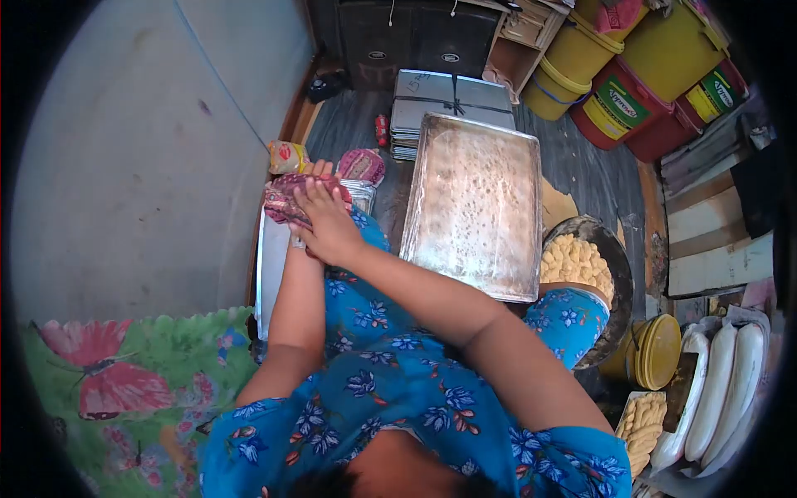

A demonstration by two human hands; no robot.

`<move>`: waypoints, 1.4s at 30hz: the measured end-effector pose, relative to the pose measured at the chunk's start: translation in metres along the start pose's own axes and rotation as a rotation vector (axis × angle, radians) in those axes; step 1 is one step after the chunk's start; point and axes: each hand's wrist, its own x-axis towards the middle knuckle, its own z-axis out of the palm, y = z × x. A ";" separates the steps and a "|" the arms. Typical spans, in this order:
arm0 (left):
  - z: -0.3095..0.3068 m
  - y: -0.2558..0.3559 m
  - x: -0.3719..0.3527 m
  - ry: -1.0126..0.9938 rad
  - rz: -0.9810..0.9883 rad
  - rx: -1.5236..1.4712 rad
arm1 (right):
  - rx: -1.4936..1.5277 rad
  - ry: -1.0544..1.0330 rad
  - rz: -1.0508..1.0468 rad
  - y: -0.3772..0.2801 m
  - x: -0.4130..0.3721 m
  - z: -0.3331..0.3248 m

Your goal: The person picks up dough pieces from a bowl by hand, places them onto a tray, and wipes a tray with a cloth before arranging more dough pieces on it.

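A crumpled red-and-pink patterned cloth (282,202) lies between my two hands at the left, above my lap. My left hand (320,168) is mostly hidden beneath the cloth and supports it, with fingertips showing past its far edge. Across the top rests my right hand (328,226), its fingers stretched out and slightly apart. Just beyond them are a yellow-and-red packet (287,158) and a round pink patterned piece (362,167). To the right, a large worn metal baking tray (473,207) lies tilted, with small dark spots over its surface.
Behind the tray stands a tied stack of flat metal trays (452,90). A dark basin (618,286) of pale dough-like pieces (573,264) is beside my knee. Yellow and red buckets (614,104) fill the back right. A grey wall (158,166) bounds the left.
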 end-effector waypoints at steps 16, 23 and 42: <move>0.028 0.021 -0.003 0.321 0.164 1.153 | 0.041 0.159 0.218 0.155 0.002 -0.138; -0.044 -0.076 0.050 -0.048 -0.338 1.438 | -0.449 -0.312 0.141 0.102 -0.177 -0.154; -0.077 -0.116 0.095 -0.194 -0.594 1.628 | -0.754 0.077 0.394 0.264 0.001 -0.144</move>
